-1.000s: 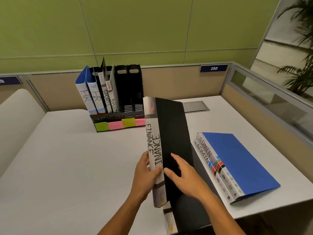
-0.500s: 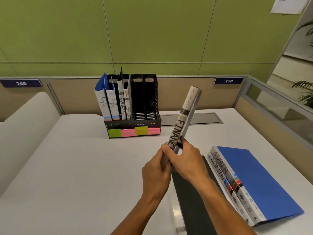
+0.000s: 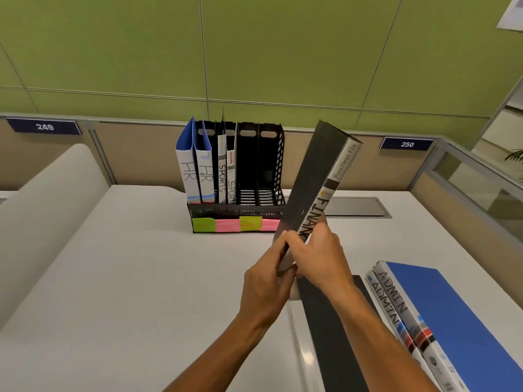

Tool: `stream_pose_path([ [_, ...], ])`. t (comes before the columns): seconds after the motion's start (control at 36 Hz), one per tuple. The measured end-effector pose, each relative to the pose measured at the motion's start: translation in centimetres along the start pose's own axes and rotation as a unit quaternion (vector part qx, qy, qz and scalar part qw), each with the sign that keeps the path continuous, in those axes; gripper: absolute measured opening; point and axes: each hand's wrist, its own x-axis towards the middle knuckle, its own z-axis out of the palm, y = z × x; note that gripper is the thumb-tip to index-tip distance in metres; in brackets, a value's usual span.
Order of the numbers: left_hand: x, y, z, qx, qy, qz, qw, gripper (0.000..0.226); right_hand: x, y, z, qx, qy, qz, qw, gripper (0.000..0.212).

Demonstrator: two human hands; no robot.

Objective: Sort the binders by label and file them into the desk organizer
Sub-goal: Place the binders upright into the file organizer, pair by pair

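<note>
Between both hands sits the black FINANCE binder, tilted up and away so its top leans right. The left hand and right hand are pressed together around its lower end, fingers curled on it, probably because a tall floppy file is easier to steer into a slot with two hands. Spine faces the person, so "FINANC…" and "Punchless File" read fine; the brand logo is too small to make out.

Ahead and left of the hands is the desk organizer, with two HR binders and two SPORTS binders upright in the left slots, right slots looking free. Green and pink sticky notes run along its front; the scribbles aren't legible. Guess is the FINANCE one goes into a free slot next.

Right of the hands, two ADMIN binders lie flat. Below the hands, another black binder lies flat too. Partition tags read 249 and 250.
</note>
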Motion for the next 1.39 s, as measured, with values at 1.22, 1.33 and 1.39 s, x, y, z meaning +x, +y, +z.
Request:
stream_pose_path([
  [1.22,14.7,-24.4,-1.1,0.490,-0.175,-0.057,0.852,0.110,17.0,-5.2,10.6,0.080,0.143,-0.044,0.986,0.040],
  [1.33,14.7,-25.0,-1.1,0.495,-0.179,-0.049,0.849,0.104,17.9,-5.7,10.9,0.083,0.155,-0.056,0.983,0.039],
  [1.39,14.8,-25.1,-1.1,0.494,-0.182,-0.049,0.849,0.100,17.8,-6.0,10.9,0.092,0.172,-0.067,0.978,0.041],
])
